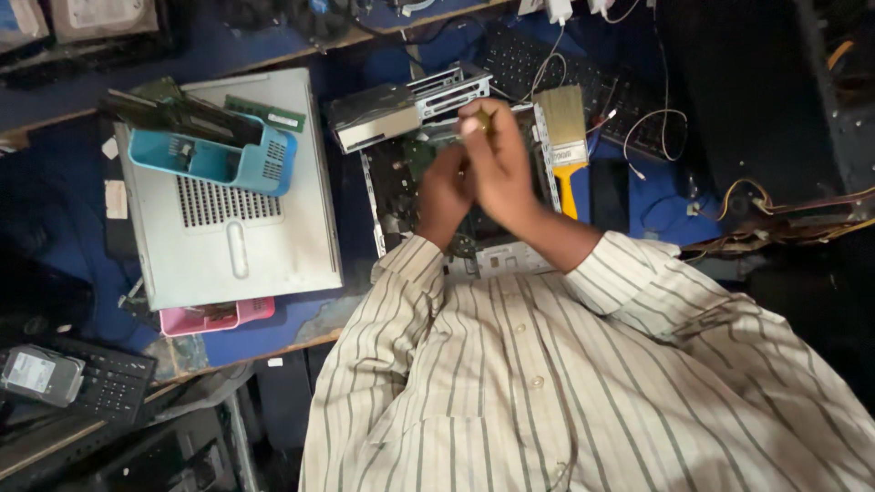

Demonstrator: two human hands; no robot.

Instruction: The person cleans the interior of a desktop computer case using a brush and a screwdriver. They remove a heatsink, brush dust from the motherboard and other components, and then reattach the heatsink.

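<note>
My right hand [501, 162] is raised over an open computer case [387, 187] and pinches a small dark, brass-coloured part [484, 118] at its fingertips. Just below and to the left, my left hand [444, 196] is curled against it; I cannot tell whether it holds anything. Both arms wear striped sleeves. The circuit board inside the case is mostly hidden behind the hands. A silver drive unit [406, 109] lies at the case's far left corner.
A wide paintbrush with a yellow handle [566, 137] lies right of the case, near a black keyboard [538, 59] and loose cables [674, 137]. Left are a grey case cover [237, 246], a blue basket [219, 162], a memory stick [266, 114], a pink tray [214, 317] and a hard drive [41, 374].
</note>
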